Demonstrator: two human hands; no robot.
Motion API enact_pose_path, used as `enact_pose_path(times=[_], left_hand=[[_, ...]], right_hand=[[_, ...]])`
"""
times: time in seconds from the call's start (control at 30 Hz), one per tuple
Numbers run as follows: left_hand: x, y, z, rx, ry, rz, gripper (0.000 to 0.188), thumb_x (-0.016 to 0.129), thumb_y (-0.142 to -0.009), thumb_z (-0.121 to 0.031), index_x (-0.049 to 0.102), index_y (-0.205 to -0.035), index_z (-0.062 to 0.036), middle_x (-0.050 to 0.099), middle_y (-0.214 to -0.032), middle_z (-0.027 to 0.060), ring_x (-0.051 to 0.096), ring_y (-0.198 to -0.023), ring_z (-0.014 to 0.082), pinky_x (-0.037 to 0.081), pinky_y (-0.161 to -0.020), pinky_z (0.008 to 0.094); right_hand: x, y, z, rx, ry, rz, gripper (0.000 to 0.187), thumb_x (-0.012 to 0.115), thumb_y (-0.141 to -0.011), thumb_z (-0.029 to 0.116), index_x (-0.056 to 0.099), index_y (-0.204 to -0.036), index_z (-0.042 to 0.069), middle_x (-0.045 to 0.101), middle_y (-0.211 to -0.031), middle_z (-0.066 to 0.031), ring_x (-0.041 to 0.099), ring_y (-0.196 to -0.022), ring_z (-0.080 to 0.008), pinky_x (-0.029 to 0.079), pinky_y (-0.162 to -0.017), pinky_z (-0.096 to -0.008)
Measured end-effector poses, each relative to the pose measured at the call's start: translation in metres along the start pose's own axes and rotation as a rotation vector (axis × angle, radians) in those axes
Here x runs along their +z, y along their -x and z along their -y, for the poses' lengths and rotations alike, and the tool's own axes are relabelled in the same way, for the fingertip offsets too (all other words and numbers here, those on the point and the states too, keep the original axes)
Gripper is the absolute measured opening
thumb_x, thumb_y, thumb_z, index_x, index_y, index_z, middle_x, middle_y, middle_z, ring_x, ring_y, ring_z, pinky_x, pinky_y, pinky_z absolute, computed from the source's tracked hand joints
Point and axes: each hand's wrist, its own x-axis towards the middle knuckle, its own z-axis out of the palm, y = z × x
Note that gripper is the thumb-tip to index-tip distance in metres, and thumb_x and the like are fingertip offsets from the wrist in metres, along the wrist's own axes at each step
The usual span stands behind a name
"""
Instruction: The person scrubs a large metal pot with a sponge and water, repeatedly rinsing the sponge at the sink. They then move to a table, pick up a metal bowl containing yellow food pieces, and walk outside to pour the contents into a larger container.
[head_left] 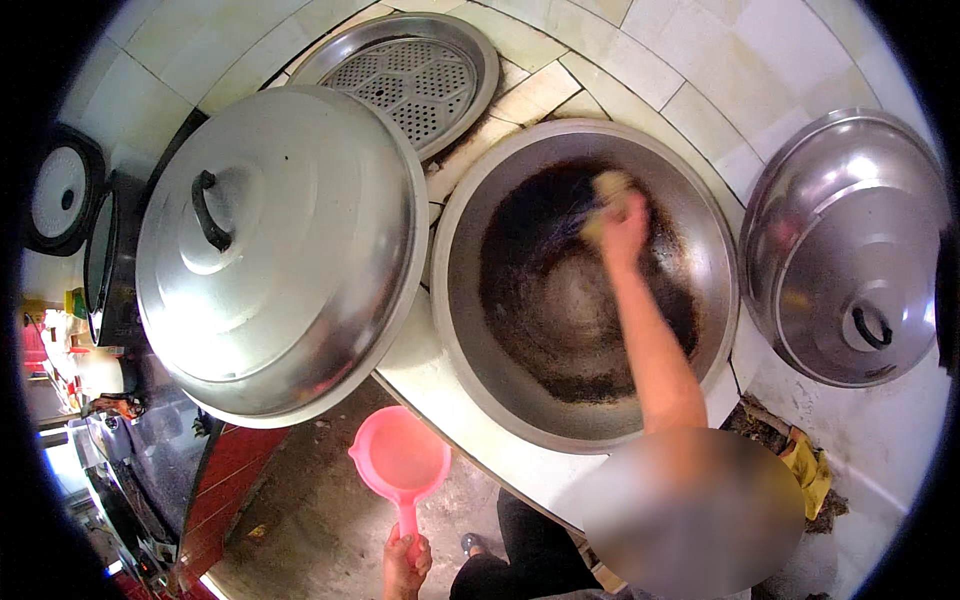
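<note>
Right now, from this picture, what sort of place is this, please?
Probably a kitchen: a large wok set into the counter, a domed metal lid and a perforated metal tray suggest it.

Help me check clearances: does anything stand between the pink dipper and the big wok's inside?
Only the pale counter edge and near-left wok rim lie between; no loose object visibly blocks the dipper in the left hand.

Bright | glare: domed lid (285, 255) | blurred: right hand (625, 235) | edges: bowed, black
</note>
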Motion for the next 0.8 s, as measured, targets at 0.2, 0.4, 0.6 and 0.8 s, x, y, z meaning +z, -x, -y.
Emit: enact_pose_path(times=[0.2, 0.4, 0.6, 0.8], left_hand=[[-0.016, -0.012, 0.008, -0.005, 0.018, 0.015, 0.025, 0.059, -0.083, -0.018, 0.046, -0.103, -0.0113, 0.053, -0.065, 0.0077, 0.040, -0.039, 0.0122, 0.030, -0.029, 0.0226], [-0.006, -0.006, 0.004, 0.011, 0.012, 0.001, 0.028, 0.061, -0.082, -0.017, 0.046, -0.104, -0.0086, 0.053, -0.065, 0.0078, 0.041, -0.038, 0.0124, 0.031, -0.030, 0.0224], [-0.005, -0.003, -0.003, 0.050, 0.020, 0.070, 0.027, 0.058, -0.085, -0.015, 0.046, -0.108, -0.0067, 0.053, -0.065, 0.0088, 0.042, -0.038, 0.0123, 0.031, -0.031, 0.0227], [-0.012, -0.005, 0.004, -0.001, -0.038, 0.064, 0.034, 0.057, -0.085, -0.014, 0.046, -0.116, -0.0057, 0.053, -0.065, 0.0090, 0.042, -0.038, 0.0126, 0.031, -0.032, 0.0224]], right_hand=[[0.011, -0.096, 0.031, -0.218, 0.237, 0.005, 0.045, 0.051, -0.078, 0.000, 0.052, -0.122, 0.006, 0.052, -0.117, -0.0219, 0.050, -0.107, -0.0382, 0.041, -0.094, -0.0446], [0.031, 0.104, 0.128, -0.612, -0.272, 0.838, 0.044, 0.048, -0.077, -0.007, 0.057, -0.117, 0.008, 0.054, -0.113, -0.0173, 0.052, -0.105, -0.0327, 0.042, -0.093, -0.0398], [-0.075, 0.034, -0.020, -0.306, 0.283, 0.268, 0.033, 0.052, -0.080, -0.001, 0.060, -0.111, 0.008, 0.057, -0.099, -0.0161, 0.055, -0.092, -0.0352, 0.043, -0.081, -0.0424], [-0.055, 0.036, -0.124, -0.264, 0.663, 0.503, 0.057, 0.059, -0.072, 0.002, 0.048, -0.127, 0.013, 0.054, -0.107, -0.0176, 0.054, -0.098, -0.0376, 0.045, -0.085, -0.0440]])
